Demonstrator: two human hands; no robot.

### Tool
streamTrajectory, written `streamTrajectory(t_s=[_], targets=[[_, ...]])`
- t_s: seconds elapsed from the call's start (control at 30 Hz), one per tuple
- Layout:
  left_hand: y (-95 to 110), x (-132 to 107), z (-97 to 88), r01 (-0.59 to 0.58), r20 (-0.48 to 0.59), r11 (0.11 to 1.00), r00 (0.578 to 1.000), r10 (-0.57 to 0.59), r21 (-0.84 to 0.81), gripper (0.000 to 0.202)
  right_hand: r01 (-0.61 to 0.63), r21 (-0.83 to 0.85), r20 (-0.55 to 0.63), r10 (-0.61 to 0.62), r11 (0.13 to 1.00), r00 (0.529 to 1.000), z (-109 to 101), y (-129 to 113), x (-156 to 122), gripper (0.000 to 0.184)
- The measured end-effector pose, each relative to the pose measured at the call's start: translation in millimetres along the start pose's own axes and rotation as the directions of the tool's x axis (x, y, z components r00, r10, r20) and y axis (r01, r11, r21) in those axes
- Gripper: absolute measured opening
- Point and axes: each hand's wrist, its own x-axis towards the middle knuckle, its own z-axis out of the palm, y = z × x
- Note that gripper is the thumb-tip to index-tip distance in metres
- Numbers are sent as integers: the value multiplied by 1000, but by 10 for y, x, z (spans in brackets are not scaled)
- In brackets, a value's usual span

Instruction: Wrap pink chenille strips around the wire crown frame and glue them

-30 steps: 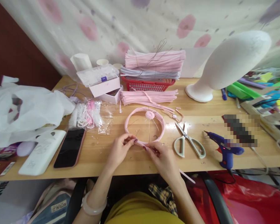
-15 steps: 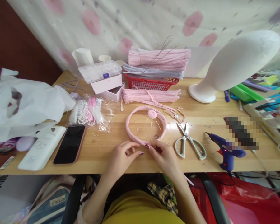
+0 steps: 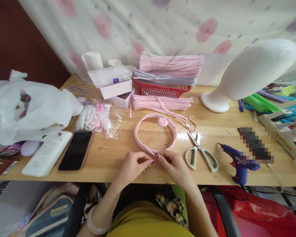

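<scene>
A pink fuzzy hoop (image 3: 136, 134) lies on the desk in front of me. A coiled pink rosette (image 3: 163, 122) sits at its far side, with thin wires spreading across the ring. My right hand (image 3: 174, 165) grips the near edge of the hoop between thumb and fingers. Just left of it, my left hand (image 3: 134, 167) is closed in a pinch by the same edge; what lies between its fingertips is too small to make out. To the right of the hoop rest open scissors (image 3: 197, 149) with pale handles.
Behind the hoop lie pink pipe cleaners (image 3: 162, 102) and a red basket (image 3: 160, 90) holding more bundles. A blue glue gun (image 3: 239, 161) and a white foam head (image 3: 256, 72) stand right. Left are a phone (image 3: 76, 150), a white power bank (image 3: 46, 154) and bagged beads (image 3: 97, 117).
My left thumb and fingers have come together and moved slightly right, closer to my right hand. The right hand keeps its grip on the hoop. The view has shifted a little.
</scene>
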Motion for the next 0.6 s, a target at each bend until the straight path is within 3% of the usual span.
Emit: streamTrajectory(t_s=[0.17, 0.27, 0.37, 0.47, 0.53, 0.57, 0.6], targets=[[7, -155, -365, -67, -233, 998, 970, 66, 3, 27, -18, -33, -11, 17, 999, 1000, -17, 24, -13, 43], [80, -248, -656, -139, -395, 989, 906, 150, 56, 28, -20, -42, 0, 20, 999, 1000, -40, 36, -19, 41], [170, -291, -874, -198, -488, 966, 835, 254, 164, 37, -24, -54, 11, 24, 998, 1000, -70, 27, -37, 38], [191, -250, -964, -196, -528, 942, 789, 316, 272, 38, -23, -68, 19, 24, 997, 1000, -99, 17, -74, 33], [151, -195, -949, -163, -565, 922, 748, 348, 352, 18, -22, -78, 17, 23, 997, 1000, -113, 21, -103, 31], [121, -168, -921, -139, -581, 911, 731, 358, 388, 16, -24, -84, 16, 25, 996, 1000, -117, 27, -117, 30], [90, -146, -879, -114, -592, 908, 724, 354, 403, 31, -27, -88, 18, 29, 996, 999, -120, 34, -128, 30]])
